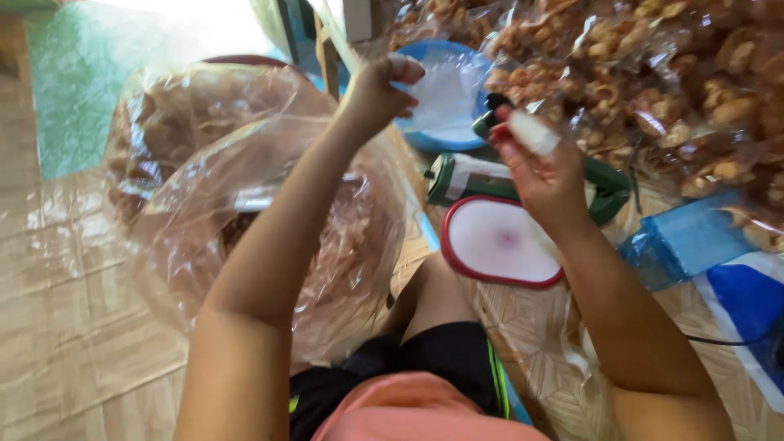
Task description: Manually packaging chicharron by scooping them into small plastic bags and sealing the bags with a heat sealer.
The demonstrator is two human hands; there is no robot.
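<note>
My left hand (377,90) is raised and pinches the edge of a clear plastic bag (445,94) that stretches over a blue basin (425,139). My right hand (543,175) is also lifted, fingers closed on the other side of the same bag, where it is bunched into a whitish roll (532,131). Below my right hand lies a white oval plate with a red rim (500,242), and behind the hand sits a green and white device (474,175) on the floor.
A big clear bag of fried snacks (245,204) stands at my left. Many filled snack bags (653,73) pile up at the upper right. A blue plastic packet (686,241) and a blue-white sheet (747,302) lie at right. A black cable (727,341) runs nearby.
</note>
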